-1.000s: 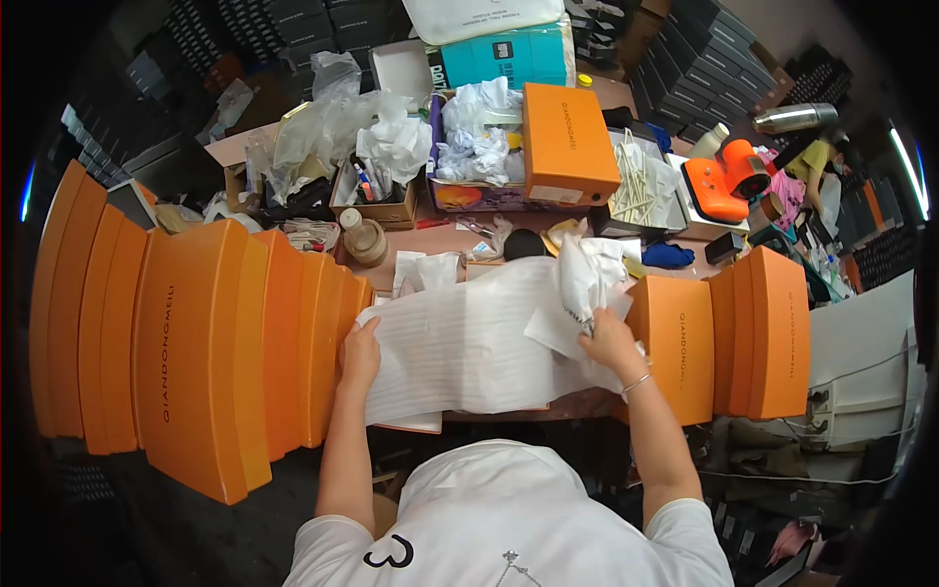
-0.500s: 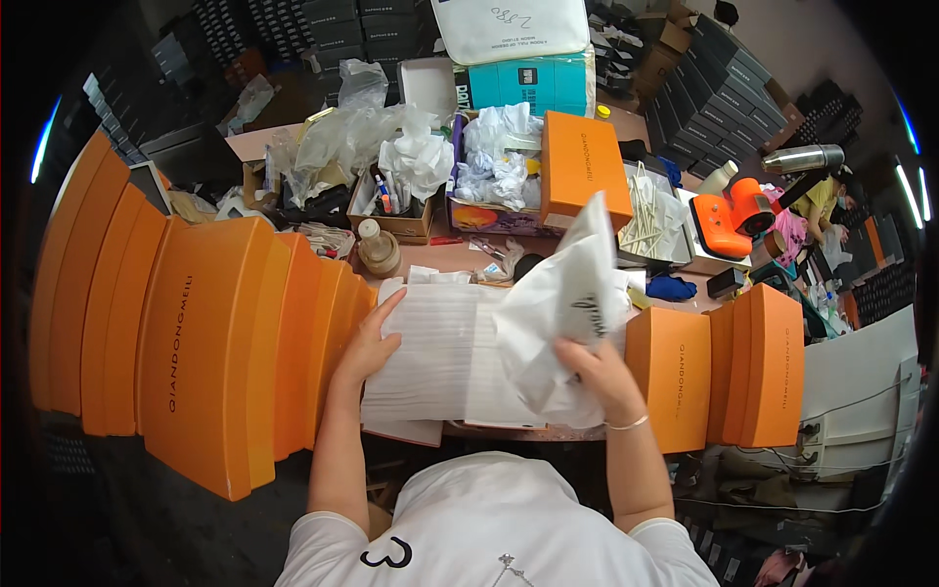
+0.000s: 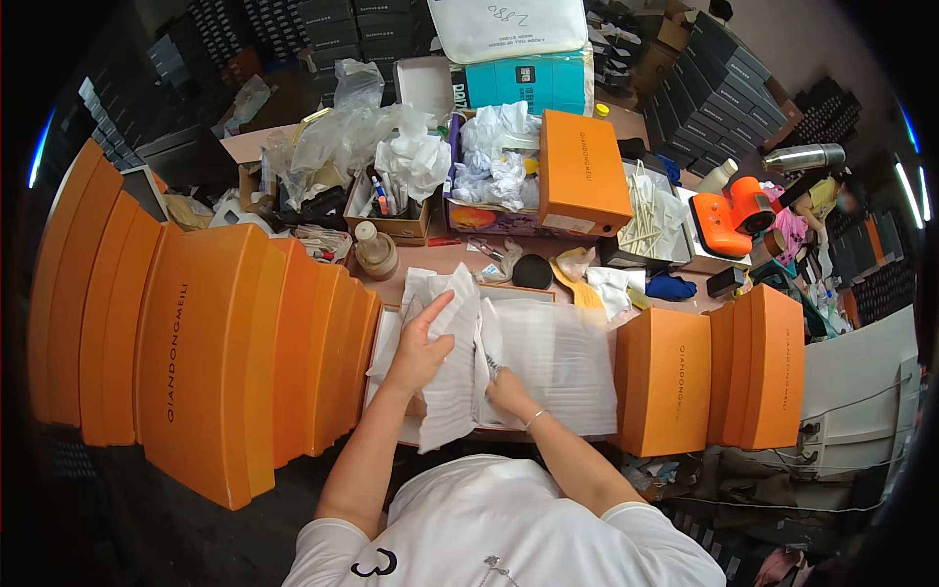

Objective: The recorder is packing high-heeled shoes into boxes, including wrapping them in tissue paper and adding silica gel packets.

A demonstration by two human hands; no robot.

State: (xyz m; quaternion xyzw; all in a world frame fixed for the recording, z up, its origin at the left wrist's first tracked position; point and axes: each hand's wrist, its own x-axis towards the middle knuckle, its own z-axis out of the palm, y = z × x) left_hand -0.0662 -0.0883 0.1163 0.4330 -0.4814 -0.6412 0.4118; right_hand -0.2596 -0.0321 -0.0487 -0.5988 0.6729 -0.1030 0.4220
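An open shallow box (image 3: 389, 321) lies in front of me, lined with white foam sheet (image 3: 572, 362) that spreads over its right side. Another part of the foam is folded up at the left, under my left hand (image 3: 419, 354). That hand rests on it with index finger and thumb stretched apart. My right hand (image 3: 510, 394) has its fingers closed on a white bag (image 3: 489, 350) with dark lettering, held low at the middle of the box. Most of the bag is hidden in the foam fold, and whatever lies beneath cannot be seen.
Stacks of orange boxes stand at the left (image 3: 210, 352) and right (image 3: 665, 382). Behind are a bottle (image 3: 376, 250), a round black tin (image 3: 533, 272), a carton of crumpled paper (image 3: 499, 161), an orange box (image 3: 585, 171) and an orange tape dispenser (image 3: 729, 220). Another person works at far right.
My right hand has brought the bag left and down to the box's middle. The foam has been parted, its left part folded up. My left hand has moved right onto it.
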